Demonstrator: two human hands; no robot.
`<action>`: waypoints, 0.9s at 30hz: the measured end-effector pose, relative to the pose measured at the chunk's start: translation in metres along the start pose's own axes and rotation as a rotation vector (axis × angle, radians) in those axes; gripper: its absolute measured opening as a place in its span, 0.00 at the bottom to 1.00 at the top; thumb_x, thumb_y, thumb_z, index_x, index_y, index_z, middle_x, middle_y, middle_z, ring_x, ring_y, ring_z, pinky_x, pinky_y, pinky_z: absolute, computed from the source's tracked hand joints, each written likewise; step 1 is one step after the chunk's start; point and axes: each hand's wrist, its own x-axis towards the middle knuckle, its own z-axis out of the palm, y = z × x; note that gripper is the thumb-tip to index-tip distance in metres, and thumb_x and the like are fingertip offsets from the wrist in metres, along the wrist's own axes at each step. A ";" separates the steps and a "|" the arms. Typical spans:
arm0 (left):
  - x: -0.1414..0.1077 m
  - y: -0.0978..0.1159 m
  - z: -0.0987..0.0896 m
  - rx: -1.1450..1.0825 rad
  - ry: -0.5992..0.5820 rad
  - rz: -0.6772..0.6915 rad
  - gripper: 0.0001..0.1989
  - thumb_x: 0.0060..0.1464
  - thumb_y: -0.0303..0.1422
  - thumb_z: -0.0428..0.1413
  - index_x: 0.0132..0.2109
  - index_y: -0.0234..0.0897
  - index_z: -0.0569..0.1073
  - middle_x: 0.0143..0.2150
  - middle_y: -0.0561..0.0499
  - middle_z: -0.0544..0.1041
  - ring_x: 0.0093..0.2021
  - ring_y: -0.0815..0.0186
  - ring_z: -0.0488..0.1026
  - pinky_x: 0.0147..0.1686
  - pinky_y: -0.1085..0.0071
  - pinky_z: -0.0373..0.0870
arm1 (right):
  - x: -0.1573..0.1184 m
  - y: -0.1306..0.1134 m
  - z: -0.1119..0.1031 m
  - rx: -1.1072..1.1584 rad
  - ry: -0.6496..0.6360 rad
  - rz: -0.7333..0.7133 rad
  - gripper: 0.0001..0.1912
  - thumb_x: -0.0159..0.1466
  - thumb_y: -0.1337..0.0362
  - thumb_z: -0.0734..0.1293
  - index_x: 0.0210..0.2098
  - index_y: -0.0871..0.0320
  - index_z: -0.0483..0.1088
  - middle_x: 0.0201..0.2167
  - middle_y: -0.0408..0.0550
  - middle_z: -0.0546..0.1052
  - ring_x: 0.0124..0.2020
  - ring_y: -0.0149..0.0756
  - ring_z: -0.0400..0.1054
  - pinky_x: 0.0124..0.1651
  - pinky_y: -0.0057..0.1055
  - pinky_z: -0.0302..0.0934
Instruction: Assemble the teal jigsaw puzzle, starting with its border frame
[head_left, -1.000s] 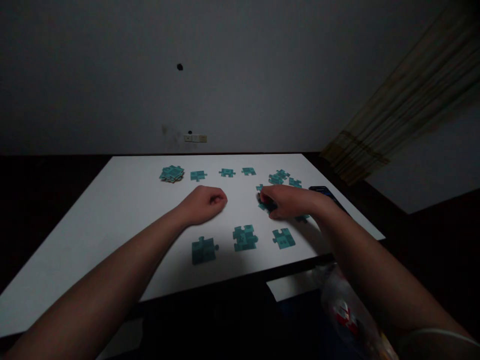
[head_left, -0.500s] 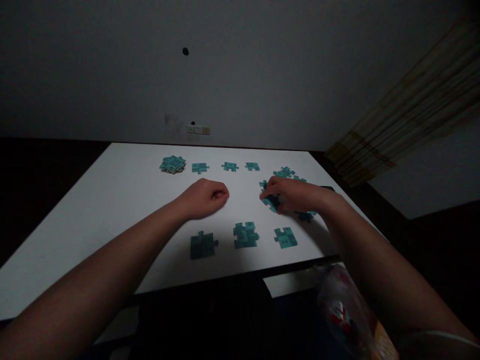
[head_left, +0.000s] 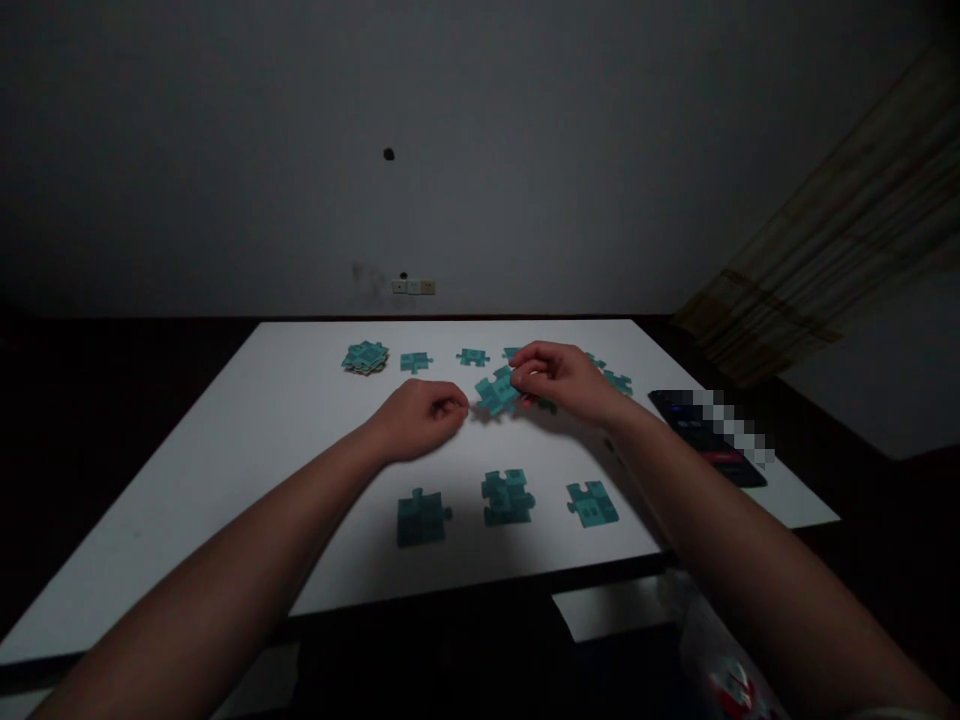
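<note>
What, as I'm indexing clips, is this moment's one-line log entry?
right hand: holds flat teal jigsaw piece; left hand: curled beside it; below: white rectangular table

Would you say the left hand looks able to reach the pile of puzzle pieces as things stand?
Probably yes: the left hand seems close to the pile of puzzle pieces, with no visible obstacle between them.

We hold 1 teal jigsaw piece [head_left: 495,392], lifted and tilted, its face in lighter and darker patches. Across the white table [head_left: 247,420] we have an uneven stack [head_left: 366,357] at far left, then a knobbed piece [head_left: 415,362] and a notched piece [head_left: 473,357], both flat and apart. Nearest us lie a dark left piece [head_left: 421,520], a middle cluster [head_left: 508,499] that seems overlapped, and a paler right piece [head_left: 594,505], well separated.
</note>
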 end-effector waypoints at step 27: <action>0.005 -0.010 -0.004 -0.191 0.134 -0.147 0.11 0.65 0.40 0.62 0.40 0.39 0.85 0.31 0.49 0.85 0.34 0.61 0.81 0.41 0.63 0.78 | 0.001 0.028 0.012 -0.107 0.154 -0.123 0.22 0.76 0.41 0.68 0.49 0.51 0.83 0.43 0.52 0.90 0.37 0.46 0.81 0.42 0.43 0.73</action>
